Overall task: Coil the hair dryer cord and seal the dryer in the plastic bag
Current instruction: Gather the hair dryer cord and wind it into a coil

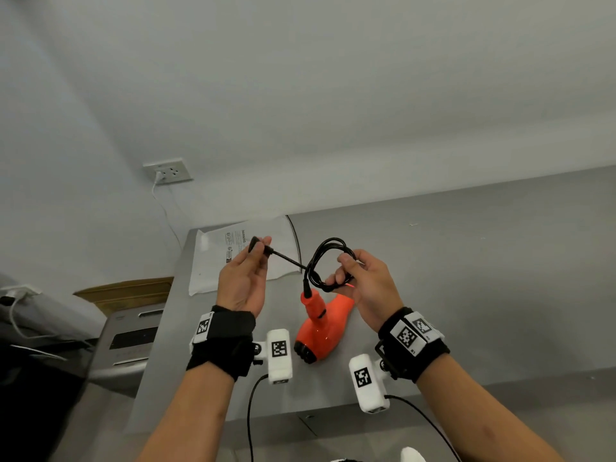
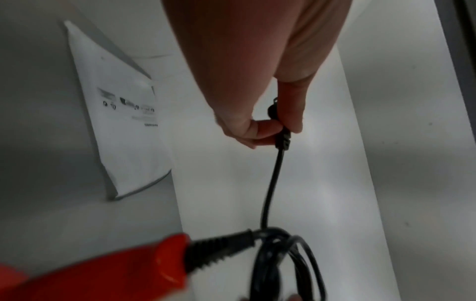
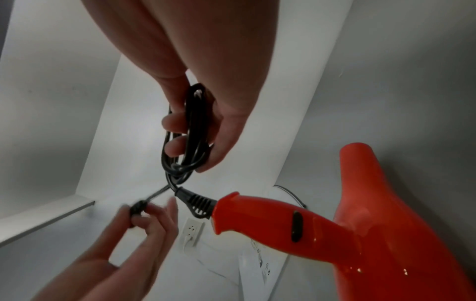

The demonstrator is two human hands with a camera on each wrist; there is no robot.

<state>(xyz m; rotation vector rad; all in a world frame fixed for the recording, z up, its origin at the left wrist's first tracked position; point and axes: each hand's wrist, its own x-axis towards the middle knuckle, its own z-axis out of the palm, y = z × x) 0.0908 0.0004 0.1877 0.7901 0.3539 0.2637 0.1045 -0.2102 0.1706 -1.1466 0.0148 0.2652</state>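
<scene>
Your right hand grips coiled cord; your left hand pinches plug between its fingers. Orange hair dryer on surface, 6 o'clock of coil. Plastic bag flat at 10 o'clock.

Bare forearms, black fabric wrist straps carrying white tags printed with black square codes. White camera modules bracketed beneath each wrist, black cables trailing back.
</scene>
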